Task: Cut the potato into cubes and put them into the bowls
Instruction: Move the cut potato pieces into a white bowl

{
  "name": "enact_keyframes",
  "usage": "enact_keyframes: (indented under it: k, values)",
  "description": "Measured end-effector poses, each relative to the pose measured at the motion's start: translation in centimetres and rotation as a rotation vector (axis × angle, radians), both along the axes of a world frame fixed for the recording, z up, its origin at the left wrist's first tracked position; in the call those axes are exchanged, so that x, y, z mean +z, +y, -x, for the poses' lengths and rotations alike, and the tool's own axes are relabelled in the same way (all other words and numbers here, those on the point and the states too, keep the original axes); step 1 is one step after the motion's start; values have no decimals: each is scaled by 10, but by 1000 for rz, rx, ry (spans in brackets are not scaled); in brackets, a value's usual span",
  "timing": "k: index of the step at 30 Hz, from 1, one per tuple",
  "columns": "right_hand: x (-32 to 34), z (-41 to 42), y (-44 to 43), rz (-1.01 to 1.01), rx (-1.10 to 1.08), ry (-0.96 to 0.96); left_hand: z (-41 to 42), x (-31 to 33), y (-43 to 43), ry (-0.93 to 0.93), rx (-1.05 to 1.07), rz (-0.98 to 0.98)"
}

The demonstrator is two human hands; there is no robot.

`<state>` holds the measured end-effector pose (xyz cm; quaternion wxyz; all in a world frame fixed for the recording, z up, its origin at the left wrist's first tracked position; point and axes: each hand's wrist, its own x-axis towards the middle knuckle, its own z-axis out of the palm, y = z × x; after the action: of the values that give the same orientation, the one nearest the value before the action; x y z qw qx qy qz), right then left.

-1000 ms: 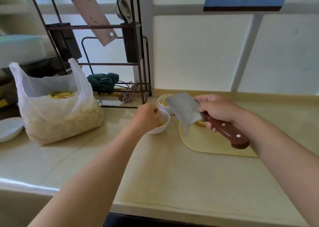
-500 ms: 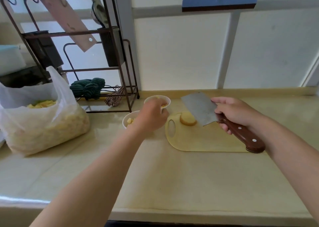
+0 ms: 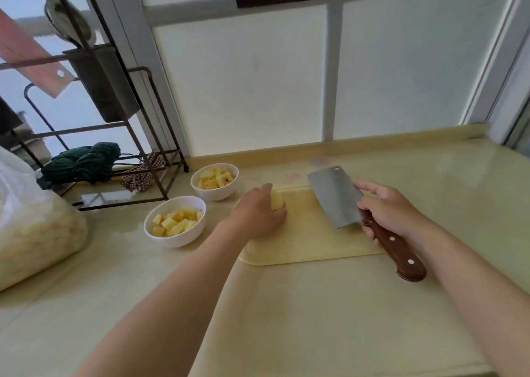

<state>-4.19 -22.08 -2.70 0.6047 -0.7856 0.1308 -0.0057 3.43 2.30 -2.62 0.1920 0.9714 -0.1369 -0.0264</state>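
Observation:
A pale yellow potato piece point(image 3: 277, 199) lies at the left end of the cream cutting board point(image 3: 309, 233). My left hand point(image 3: 258, 213) curls around the potato piece and covers most of it. My right hand point(image 3: 387, 210) grips the brown wooden handle of a cleaver point(image 3: 335, 196), whose steel blade hangs tilted over the right part of the board, apart from the potato. Two white bowls stand left of the board: the near bowl point(image 3: 175, 237) and the far bowl point(image 3: 215, 194), both holding yellow potato cubes.
A clear plastic bag point(image 3: 34, 233) full of potato pieces lies at the far left of the counter. Behind the bowls stands a dark metal rack point(image 3: 123, 135) with a green cloth point(image 3: 83, 160) on it. A window wall closes the back edge.
My left hand has left the bowls and moved right onto the potato piece on the board. The view has shifted left and down. The cleaver stays raised over the board.

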Motion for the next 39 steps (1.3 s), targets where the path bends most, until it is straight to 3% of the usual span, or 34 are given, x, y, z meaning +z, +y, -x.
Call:
enact_keyframes:
  k: [18, 23, 27, 30, 39]
  values:
    - [-8, 0, -7, -88, -12, -26, -6, 7, -4, -139, -11, -69]
    - [-9, 0, -9, -119, -21, -30, -3, 5, -7, -306, -31, -193]
    - [-9, -1, -10, -157, -45, -37, 8, 11, -14, -343, -48, -102]
    - [-7, -1, -16, -223, -104, -57, 27, 15, -37, -300, -107, -12]
    - [-4, 5, -26, -273, -185, -87, 52, -8, -72, -191, -241, -100]
